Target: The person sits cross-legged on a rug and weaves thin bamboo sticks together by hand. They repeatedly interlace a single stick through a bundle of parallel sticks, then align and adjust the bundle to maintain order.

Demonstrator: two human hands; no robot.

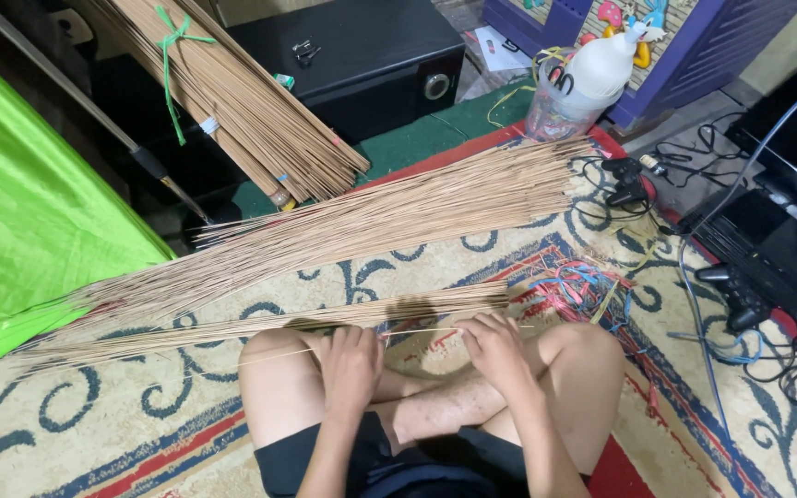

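A green cloth (20, 212) covered the far left of the floor, and the thin tips of the loose stick pile (343, 226) fanned out against its edge. Nearer to me, a smaller row of sticks (232, 327) lay across the patterned rug (76, 415), just in front of my crossed legs.

My left hand (352, 364) was closed over a single thin stick (417, 332), fingers curled, the grip pinching it near the middle. My right hand (493, 349) pinched the same stick a little further along, fingertips pressed together on it. The stick ran level between both hands, just above the smaller row.

Handling, by my judgement: the stick was very light, dry and springy, stiff along its thicker end and whippy toward the tip. It would likely snap if bent sharply. It was best held close to the thick end or mid-length, with both hands near each other.

Behind, a tied bundle of sticks (232, 111) leaned against a black box (371, 55). Coloured bands (583, 281) lay on the rug beside my right knee. Further right, a plastic jar (560, 106) stood near the pile's cut ends, and black cables (740, 304) crowded the right edge. Open room lay mainly to the left front; the right side was tight.
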